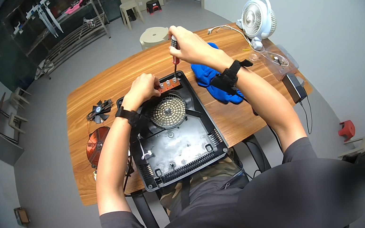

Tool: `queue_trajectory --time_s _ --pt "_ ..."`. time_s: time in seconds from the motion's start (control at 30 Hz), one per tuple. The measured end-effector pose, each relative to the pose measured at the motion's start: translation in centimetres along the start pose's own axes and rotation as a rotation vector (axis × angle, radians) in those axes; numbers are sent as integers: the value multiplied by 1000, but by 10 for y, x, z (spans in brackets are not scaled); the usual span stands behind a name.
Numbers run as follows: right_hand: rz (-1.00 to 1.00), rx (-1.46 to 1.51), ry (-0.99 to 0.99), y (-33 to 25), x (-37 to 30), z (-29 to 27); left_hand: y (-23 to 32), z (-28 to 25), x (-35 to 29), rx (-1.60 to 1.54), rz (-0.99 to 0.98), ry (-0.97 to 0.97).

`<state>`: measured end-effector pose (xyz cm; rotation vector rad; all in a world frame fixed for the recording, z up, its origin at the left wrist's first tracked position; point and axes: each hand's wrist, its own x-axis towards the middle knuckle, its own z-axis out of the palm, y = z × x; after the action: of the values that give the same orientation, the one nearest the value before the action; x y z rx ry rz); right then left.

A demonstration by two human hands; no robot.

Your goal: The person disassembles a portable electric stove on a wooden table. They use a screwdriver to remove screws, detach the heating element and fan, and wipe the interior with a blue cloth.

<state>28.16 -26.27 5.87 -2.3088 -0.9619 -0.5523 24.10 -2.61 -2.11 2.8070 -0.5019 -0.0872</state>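
An open black plastic appliance housing (178, 148) lies on the wooden table in front of me, with a round vented grille (167, 110) inside it. Along its far end sits a narrow orange circuit board (170, 85) carrying small round parts. My left hand (141, 91) pinches the left end of this board, its fingertips partly hidden. Above the board's right end, my right hand (188, 45) grips a screwdriver (176, 60) with a red and black handle. The shaft points down at the housing's far edge; where the tip meets it is too small to tell.
A small black fan (100, 111) and a copper coil disc (96, 144) lie left of the housing. Right of it are a blue cloth (207, 75), a white desk fan (257, 18) with a cable, and a black power adapter (294, 87) at the table's right edge.
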Motion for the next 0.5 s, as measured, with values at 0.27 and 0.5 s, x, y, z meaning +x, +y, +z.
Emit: queue_trajectory --time_s 0.27,0.5 --pt "12 20 -28 -5 -1 3 0 -1 -2 -1 10 13" --pt "-74 -139 -34 1 6 8 2 -1 3 22 3 -15"
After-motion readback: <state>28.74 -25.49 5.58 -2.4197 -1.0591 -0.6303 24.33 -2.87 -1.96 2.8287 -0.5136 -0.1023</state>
